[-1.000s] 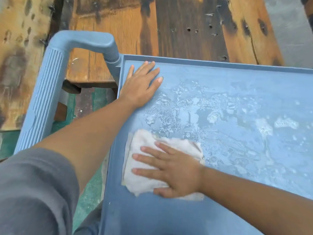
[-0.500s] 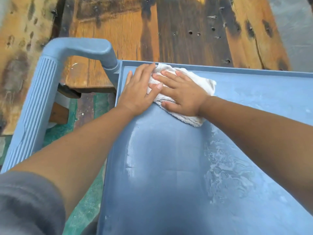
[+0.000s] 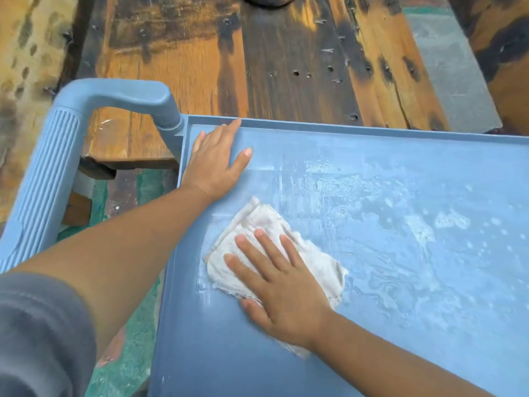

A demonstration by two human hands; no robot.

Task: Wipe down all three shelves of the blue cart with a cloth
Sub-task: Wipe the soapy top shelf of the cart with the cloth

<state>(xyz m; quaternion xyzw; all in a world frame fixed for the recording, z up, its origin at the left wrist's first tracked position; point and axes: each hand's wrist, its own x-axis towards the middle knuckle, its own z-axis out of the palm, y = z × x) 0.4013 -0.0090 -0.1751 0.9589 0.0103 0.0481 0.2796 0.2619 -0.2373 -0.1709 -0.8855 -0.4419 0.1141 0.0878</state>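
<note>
White cloth [image 3: 259, 220]: on top shelf [image 3: 372, 151], near left end.
Right hand [image 3: 286, 290]: flat, fingers spread, pressing cloth — nothing gripped.
Left hand [image 3: 214, 164]: flat, empty, bracing corner.
Stroke: overlapping passes toward the streaky residue [image 3: 415, 267].

The left arm [image 3: 137, 253] comes in from 8 o'clock and reaches toward 1 o'clock. It is bare up to a grey sleeve [image 3: 37, 339] at 7 o'clock. The left hand [image 3: 213, 161] lies flat, palm down, on the top shelf [image 3: 400, 167]. Its fingers are straight and point to 12 o'clock, and the thumb sticks out toward 2 o'clock. The right arm [image 3: 386, 356] comes in from 4 o'clock and reaches toward 10 o'clock. The right hand [image 3: 283, 287] lies flat, palm down, on the white cloth [image 3: 257, 219]. Its fingers are straight, a little spread, and point to 11 o'clock. The two hands are apart, the left one at 11 o'clock from the right one.
</note>
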